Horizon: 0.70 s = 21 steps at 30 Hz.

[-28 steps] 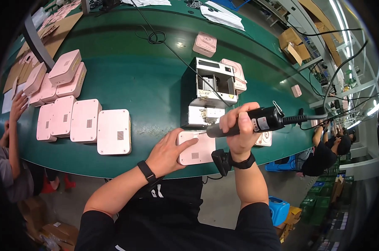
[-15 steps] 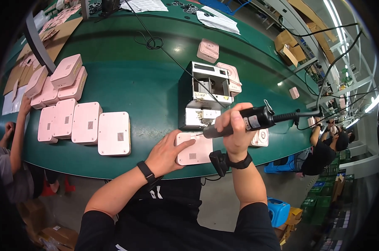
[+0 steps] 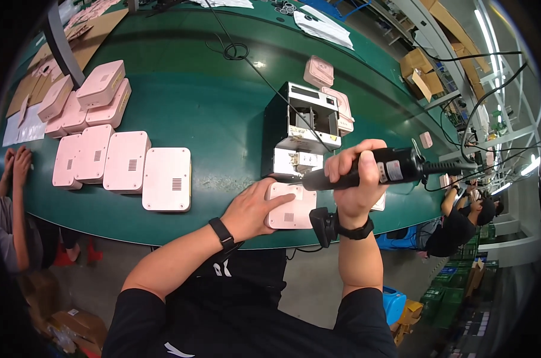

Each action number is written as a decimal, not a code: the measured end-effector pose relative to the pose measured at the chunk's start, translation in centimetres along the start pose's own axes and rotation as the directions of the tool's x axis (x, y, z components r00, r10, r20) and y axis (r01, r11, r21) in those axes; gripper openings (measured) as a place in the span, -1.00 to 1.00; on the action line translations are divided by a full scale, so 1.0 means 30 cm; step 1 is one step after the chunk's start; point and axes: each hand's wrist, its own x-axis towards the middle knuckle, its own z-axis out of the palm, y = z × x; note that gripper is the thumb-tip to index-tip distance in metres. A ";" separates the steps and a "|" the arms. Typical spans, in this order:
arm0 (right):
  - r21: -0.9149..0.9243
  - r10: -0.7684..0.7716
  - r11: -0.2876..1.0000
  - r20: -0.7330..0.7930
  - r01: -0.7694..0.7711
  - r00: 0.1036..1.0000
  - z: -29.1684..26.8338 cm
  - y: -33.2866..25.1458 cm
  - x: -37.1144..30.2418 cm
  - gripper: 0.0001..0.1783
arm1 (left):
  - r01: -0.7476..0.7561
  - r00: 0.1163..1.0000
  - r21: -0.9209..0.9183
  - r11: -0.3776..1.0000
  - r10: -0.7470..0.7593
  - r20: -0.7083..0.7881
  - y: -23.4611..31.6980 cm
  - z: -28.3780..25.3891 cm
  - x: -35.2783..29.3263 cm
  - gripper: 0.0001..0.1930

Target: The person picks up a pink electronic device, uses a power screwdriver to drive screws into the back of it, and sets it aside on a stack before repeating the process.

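Observation:
My right hand (image 3: 359,185) grips a black electric screwdriver (image 3: 405,165), held nearly level with its cord running off to the right. Its tip end is over the far edge of a pink plastic case (image 3: 300,213); whether the bit touches a screw is too small to tell. Closed on the case's left side is my left hand (image 3: 250,210), the thumb lying across the top face. The case lies flat near the table's front edge, with a vent grille and corner holes facing up. Just beyond it stands a black and white screw feeder machine (image 3: 314,132).
Several pink cases (image 3: 167,179) lie at the left, some stacked. More pink parts (image 3: 319,71) sit behind the feeder. A dark cable (image 3: 260,72) hangs across the green table (image 3: 223,113). A co-worker's hands (image 3: 20,167) rest at the far left; other people sit at the right.
The whole view has shifted, so the table's things appear further right. The co-worker's hand at the left has come away from the stacked pink cases. My hands keep their grips.

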 end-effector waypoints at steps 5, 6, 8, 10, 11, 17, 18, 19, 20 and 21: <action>0.079 0.035 0.996 0.077 -0.041 0.996 0.049 0.016 -0.037 -0.79 | 0.002 1.000 -0.008 1.000 -0.002 -0.010 -0.007 0.005 -0.003 -0.19; 0.078 0.054 0.995 0.089 -0.061 0.995 0.052 0.020 -0.038 -0.78 | -0.002 1.000 -0.008 1.000 0.002 -0.012 -0.007 0.007 -0.002 -0.19; 0.076 0.039 0.996 0.101 -0.047 0.994 0.049 0.031 -0.043 -0.78 | -0.004 1.000 -0.010 1.000 0.003 -0.013 -0.006 0.007 0.005 -0.19; 0.074 0.009 0.997 0.127 -0.018 0.992 0.049 0.047 -0.049 -0.77 | 0.000 1.000 -0.004 1.000 0.000 -0.013 -0.006 0.003 0.009 -0.20; 0.074 0.013 0.997 0.126 -0.022 0.992 0.051 0.049 -0.049 -0.77 | 0.001 1.000 0.000 1.000 -0.001 -0.013 -0.006 0.003 0.009 -0.20; 0.104 0.023 0.994 0.154 -0.039 0.988 0.052 0.031 -0.046 -0.76 | -0.012 0.999 -0.006 1.000 0.012 -0.040 -0.015 0.020 0.004 -0.20; 0.102 0.016 0.994 0.167 -0.034 0.986 0.051 0.027 -0.046 -0.76 | -0.013 0.999 -0.009 1.000 0.013 -0.045 -0.016 0.020 0.004 -0.20; 0.102 0.019 0.994 0.167 -0.037 0.986 0.050 0.024 -0.046 -0.76 | -0.014 0.999 -0.011 1.000 0.014 -0.050 -0.016 0.019 0.005 -0.20; 0.117 0.006 0.993 0.167 -0.026 0.986 0.050 0.020 -0.046 -0.76 | -0.012 0.999 -0.013 1.000 0.011 -0.050 -0.016 0.018 0.006 -0.20; 0.132 -0.007 0.991 0.167 -0.016 0.986 0.050 0.018 -0.045 -0.76 | -0.006 0.999 -0.009 1.000 0.006 -0.047 -0.014 0.016 0.006 -0.21</action>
